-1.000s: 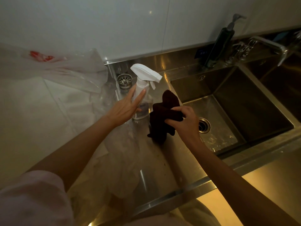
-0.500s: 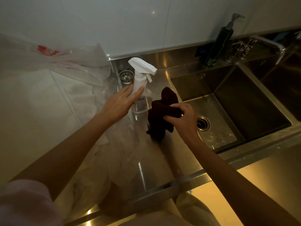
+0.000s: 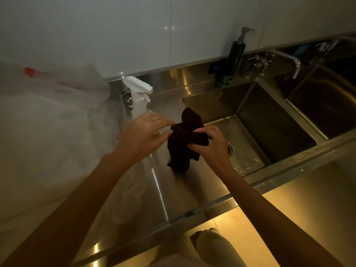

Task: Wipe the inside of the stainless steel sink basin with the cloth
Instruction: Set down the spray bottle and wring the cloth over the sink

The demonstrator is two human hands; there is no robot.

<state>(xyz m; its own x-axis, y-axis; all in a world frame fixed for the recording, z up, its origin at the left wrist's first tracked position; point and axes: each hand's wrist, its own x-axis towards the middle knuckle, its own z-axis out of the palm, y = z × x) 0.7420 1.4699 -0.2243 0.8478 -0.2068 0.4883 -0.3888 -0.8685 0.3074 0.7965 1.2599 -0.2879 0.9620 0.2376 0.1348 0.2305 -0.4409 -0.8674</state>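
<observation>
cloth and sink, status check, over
Right hand grips cloth above counter; left hand open beside it. Sink basin not yet wiped. Nothing blocking it.

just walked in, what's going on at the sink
A person stands at a steel sink. The right hand grips a dark cloth bunched above the counter, just left of the basin. The left hand, open, reaches toward the cloth. A spray bottle stands behind. Wiping hasn't started yet.

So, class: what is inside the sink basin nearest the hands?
In the sink basin you can see a wet floor and part of a round drain. The right hand and cloth cover its left edge.
</observation>
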